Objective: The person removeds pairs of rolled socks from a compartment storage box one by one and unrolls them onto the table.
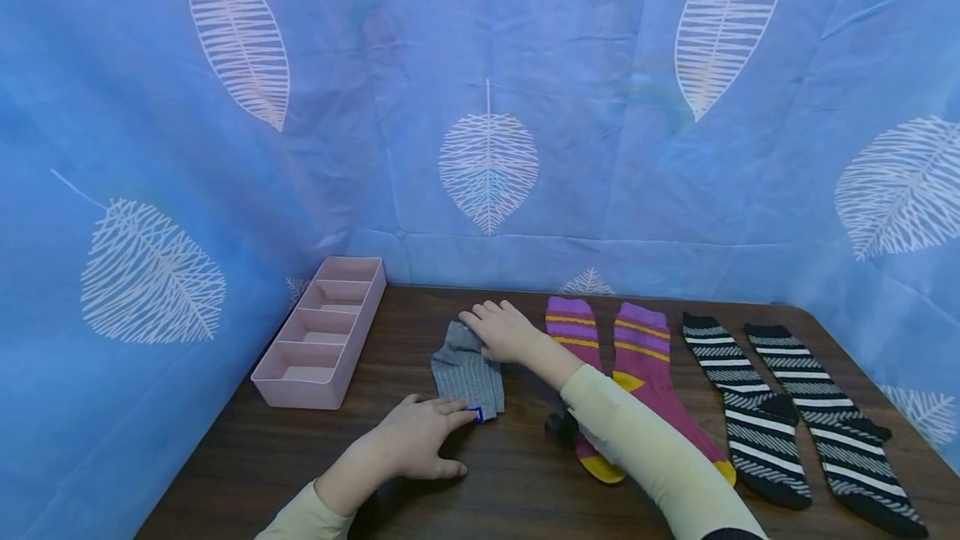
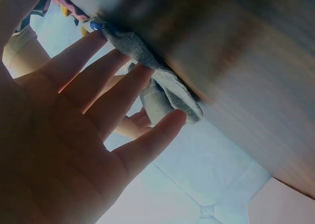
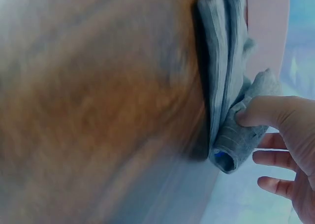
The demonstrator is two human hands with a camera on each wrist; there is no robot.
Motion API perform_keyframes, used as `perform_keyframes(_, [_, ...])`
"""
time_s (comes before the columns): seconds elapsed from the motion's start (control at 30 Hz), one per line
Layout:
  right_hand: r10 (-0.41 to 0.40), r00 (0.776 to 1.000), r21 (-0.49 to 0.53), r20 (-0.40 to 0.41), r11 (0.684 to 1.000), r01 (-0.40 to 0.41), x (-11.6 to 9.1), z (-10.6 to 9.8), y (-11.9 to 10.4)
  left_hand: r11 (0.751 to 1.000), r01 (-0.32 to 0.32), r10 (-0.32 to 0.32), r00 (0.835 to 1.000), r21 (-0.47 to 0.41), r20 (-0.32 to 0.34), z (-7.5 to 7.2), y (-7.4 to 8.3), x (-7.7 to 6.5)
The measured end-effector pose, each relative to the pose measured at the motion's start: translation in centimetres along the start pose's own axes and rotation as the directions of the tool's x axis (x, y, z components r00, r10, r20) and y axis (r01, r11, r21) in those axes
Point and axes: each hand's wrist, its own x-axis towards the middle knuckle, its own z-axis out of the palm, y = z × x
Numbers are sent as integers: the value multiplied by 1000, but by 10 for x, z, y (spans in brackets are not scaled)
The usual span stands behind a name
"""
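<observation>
A pair of grey ribbed socks (image 1: 471, 373) lies stacked on the table, with a blue mark (image 1: 476, 415) at the near edge. At the far end the fabric is curled into a roll (image 3: 241, 135), its hollow end showing in the right wrist view. My right hand (image 1: 508, 333) pinches this roll, thumb on the near side and fingers behind it. My left hand (image 1: 420, 438) is spread low over the table, its fingertips touching the near edge of the socks. In the left wrist view its fingers (image 2: 115, 101) are straight and apart.
A pink four-slot organizer box (image 1: 356, 346) stands at the left. Right of the grey socks lie purple and yellow socks (image 1: 663, 394), partly under my right forearm, then black and white striped socks (image 1: 765, 440). A blue leaf-print cloth (image 1: 600, 173) hangs behind the table (image 1: 517, 490).
</observation>
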Motion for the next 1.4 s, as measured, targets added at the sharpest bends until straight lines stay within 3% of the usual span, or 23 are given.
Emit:
perform_keyframes(0.23, [1,997,66,-75,998,4,8,5,11,1000,4,-4,1000,3,8,0,-1,1])
perform_keyframes(0.4, [9,1000,125,6,992,-10,12,7,13,1000,1,-1,1000,-3,12,2,-2,2])
perform_keyframes(0.7, [46,993,112,107,992,-58,24,10,17,1000,-5,5,1000,-8,18,0,-4,1])
perform_keyframes(1.0, [128,971,195,201,966,-168,19,14,35,998,-64,64,998,-20,16,2,-2,1])
perform_keyframes(1.2, [147,979,164,143,972,-170,16,16,44,992,-122,122,993,-25,-1,2,-3,2])
perform_keyframes(1.4, [95,992,139,78,985,-106,14,17,45,987,-159,158,987,-31,-11,3,-2,1])
